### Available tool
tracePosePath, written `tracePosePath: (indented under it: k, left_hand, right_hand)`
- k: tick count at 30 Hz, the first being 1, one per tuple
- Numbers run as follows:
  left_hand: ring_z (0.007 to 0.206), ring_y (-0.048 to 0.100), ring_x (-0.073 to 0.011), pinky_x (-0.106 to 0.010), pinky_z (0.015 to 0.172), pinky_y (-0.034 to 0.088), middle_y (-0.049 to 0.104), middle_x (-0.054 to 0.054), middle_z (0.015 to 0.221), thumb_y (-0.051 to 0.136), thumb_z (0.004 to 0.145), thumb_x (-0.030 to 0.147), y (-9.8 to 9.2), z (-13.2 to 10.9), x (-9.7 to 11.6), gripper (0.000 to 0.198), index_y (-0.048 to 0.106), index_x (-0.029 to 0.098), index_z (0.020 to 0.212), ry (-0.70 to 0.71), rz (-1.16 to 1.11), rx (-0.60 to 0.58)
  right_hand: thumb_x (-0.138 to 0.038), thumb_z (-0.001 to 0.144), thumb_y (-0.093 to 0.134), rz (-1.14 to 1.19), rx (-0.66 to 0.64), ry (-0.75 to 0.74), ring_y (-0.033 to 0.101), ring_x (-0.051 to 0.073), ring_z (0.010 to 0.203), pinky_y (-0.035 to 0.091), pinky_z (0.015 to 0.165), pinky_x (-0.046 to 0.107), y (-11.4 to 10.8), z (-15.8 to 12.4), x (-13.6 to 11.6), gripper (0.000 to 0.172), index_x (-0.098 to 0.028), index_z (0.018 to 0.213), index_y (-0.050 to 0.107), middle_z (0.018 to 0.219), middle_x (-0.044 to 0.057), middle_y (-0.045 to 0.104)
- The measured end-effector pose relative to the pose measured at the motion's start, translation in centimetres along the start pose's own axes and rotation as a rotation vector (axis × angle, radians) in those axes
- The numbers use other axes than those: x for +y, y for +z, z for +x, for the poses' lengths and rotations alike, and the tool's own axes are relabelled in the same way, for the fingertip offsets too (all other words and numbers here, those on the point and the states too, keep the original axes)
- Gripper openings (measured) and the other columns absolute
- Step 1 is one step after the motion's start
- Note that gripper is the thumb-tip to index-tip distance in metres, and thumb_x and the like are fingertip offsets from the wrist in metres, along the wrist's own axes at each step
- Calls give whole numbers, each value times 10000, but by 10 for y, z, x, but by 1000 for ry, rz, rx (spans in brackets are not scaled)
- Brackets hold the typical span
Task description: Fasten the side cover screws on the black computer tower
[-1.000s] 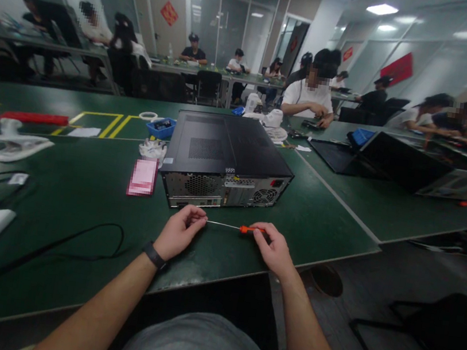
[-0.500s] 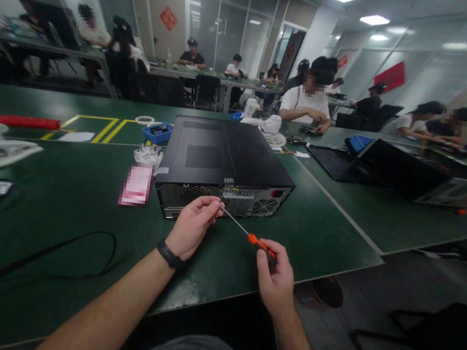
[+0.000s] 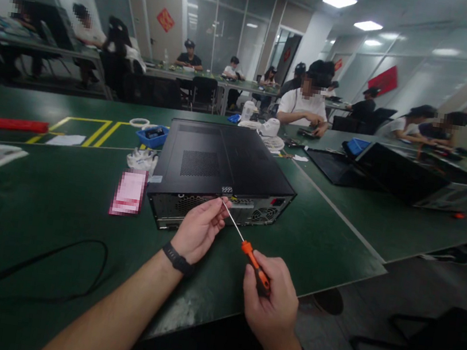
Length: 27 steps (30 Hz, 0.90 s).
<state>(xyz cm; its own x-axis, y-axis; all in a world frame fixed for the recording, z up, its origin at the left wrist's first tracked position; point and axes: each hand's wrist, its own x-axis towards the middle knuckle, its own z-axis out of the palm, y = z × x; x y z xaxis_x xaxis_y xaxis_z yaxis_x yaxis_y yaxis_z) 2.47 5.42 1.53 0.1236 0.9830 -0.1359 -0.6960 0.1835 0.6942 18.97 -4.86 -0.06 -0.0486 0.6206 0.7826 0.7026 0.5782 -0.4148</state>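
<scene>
orange-handled screwdriver (image 3: 247, 252) in right hand (image 3: 271, 308), left hand (image 3: 197, 228) pinching tip.

Dim, soft light falls from white ceiling panels (image 3: 340, 0). The green table (image 3: 60, 197) has a pale sheen at its front edge. Lines bow near the borders.

My screwdriver (image 3: 248, 253) has a thin steel shaft and an orange-and-black handle. It slants from my right hand (image 3: 269, 307), near, up-left to my left hand (image 3: 200, 228), which pinches what seems its tip.
</scene>
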Motion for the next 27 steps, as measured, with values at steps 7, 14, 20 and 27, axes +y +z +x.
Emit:
tracePosePath:
  k: [7, 14, 20, 27]
  left_hand:
    - [723, 638, -51, -159, 634, 496, 752, -39, 955, 833, 802, 288, -1, 0, 4, 247, 737, 153, 985, -31, -38, 7]
    - [713, 649, -61, -167, 620, 497, 757, -44, 939, 838, 802, 321, -3, 1, 3, 262, 732, 159, 979, -54, -37, 17]
    - [714, 648, -63, -172, 625, 496, 753, -39, 937, 828, 809, 335, -2, 0, 2, 259, 733, 170, 985, -53, -23, 35]
    - [747, 665, -103, -209, 639, 489, 762, -90, 1000, 786, 825, 459, 2, -3, 2, 335, 735, 165, 979, 1, 123, 66]
  right_hand:
    - [-89, 888, 630, -20, -11, -46, 637, 189, 778, 562, 676, 352, 5, 0, -3, 403, -233, 1259, 570, 897, 60, 678]
    - [-100, 885, 636, -35, -15, -65, 642, 193, 757, 553, 661, 344, 7, 1, -6, 383, -221, 1244, 575, 888, 59, 686]
    - [-123, 904, 624, -51, -34, -34, 633, 186, 755, 547, 667, 339, 6, 4, -10, 344, -226, 1228, 578, 892, 55, 683]
    - [-151, 922, 605, -80, -23, -37, 631, 191, 730, 538, 642, 337, 8, 6, -13, 324, -231, 1234, 567, 867, 48, 674]
